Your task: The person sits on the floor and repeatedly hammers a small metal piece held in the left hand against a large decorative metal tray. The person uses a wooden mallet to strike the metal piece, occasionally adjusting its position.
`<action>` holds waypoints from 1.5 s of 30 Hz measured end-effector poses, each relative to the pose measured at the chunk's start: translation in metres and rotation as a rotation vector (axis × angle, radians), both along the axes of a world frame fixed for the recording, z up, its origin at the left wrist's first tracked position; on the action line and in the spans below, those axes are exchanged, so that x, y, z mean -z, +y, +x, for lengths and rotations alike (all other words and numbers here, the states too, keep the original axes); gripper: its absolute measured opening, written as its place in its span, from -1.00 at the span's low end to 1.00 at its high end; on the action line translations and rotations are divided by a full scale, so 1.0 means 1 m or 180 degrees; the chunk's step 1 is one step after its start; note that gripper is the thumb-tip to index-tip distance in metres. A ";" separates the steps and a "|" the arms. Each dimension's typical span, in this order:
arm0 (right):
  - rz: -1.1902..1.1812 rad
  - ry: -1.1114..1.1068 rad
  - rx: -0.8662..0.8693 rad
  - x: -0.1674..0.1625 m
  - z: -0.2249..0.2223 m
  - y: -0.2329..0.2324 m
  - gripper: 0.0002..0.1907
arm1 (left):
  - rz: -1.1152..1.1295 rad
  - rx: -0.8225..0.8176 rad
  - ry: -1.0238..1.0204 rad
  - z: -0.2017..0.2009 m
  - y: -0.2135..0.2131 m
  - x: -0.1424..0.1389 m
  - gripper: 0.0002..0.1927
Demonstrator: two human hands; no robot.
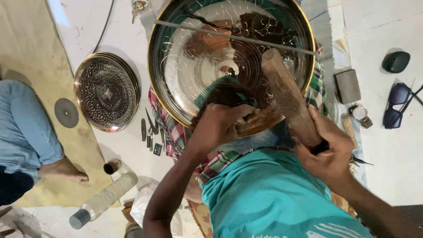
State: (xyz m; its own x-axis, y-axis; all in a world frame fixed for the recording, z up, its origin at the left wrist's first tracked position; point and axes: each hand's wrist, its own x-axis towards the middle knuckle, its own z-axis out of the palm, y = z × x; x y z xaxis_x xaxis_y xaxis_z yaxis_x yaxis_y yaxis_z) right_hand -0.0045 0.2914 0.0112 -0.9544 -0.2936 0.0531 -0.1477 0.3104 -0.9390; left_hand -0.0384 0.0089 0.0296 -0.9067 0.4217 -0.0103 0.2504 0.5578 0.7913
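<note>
We grip a rough wooden mallet [288, 97] in our right hand [328, 147]; our left hand [220, 123] pinches a small tool, barely visible, on the near rim of the big shiny brass tray [176, 66] over our checked lap cloth [169, 128]. Beyond, an embossed round plate [105, 90] lies on the pale floor [387, 145].

Left hand [220, 123] pinching a chisel against large brass tray [176, 57], right hand [326, 150] gripping wooden mallet [288, 97] — engraved plate [105, 90] beside.
</note>
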 end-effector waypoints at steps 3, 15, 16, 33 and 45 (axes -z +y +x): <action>0.0642 0.0289 0.0359 0.020 0.038 -0.002 -0.27 | -0.0016 0.0484 -0.0019 -0.010 -0.003 -0.007 -0.50; 0.0715 -0.0011 0.1503 0.044 0.077 0.007 -0.25 | 0.1991 -0.1297 -0.0140 0.024 0.007 0.014 -0.79; 0.0551 -0.0025 0.1422 0.044 0.069 0.008 -0.27 | 0.1723 -0.1423 -0.0094 0.030 0.010 0.015 -0.78; -0.0353 -0.0207 -0.0197 -0.016 -0.034 0.006 -0.20 | 0.0542 -0.0959 0.0070 0.020 0.009 0.016 -0.51; 0.2663 -0.0314 -0.1753 -0.067 -0.111 -0.019 -0.11 | 0.0575 -0.2277 0.0039 0.040 0.037 0.016 -0.71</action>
